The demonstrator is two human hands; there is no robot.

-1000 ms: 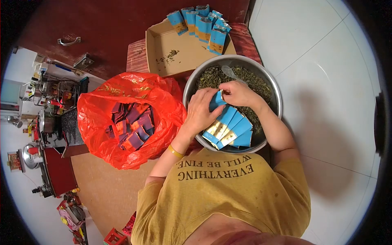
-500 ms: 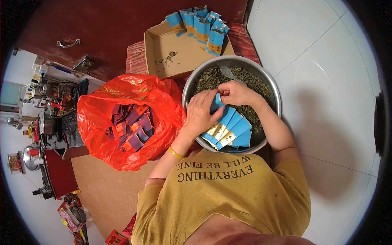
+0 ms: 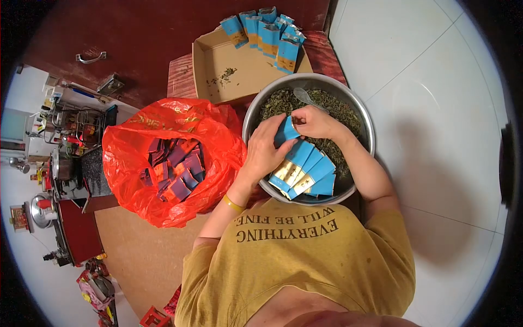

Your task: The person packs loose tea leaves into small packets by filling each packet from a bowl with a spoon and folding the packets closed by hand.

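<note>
A small blue tea packet (image 3: 286, 129) is held over the metal basin (image 3: 372, 133). My left hand (image 3: 265, 147) is closed round its left side. My right hand (image 3: 315, 122) pinches its upper right edge. Below them, several blue and gold packets (image 3: 310, 170) lie fanned out over the basin's near side. Loose dried tea leaves (image 3: 342, 111) fill the basin, and a clear plastic spoon (image 3: 306, 97) lies on them just beyond my right hand.
Left of the basin, a red plastic bag (image 3: 131, 158) stands open with purple and orange packets (image 3: 177, 169) inside. Behind, a shallow cardboard box (image 3: 250, 68) holds upright blue packets (image 3: 269, 41) and scattered leaves. A dark red door (image 3: 152, 43) is beyond.
The packet between my hands has tilted and shows more of its blue face. My left hand has shifted slightly up and left; my right hand has barely moved.
</note>
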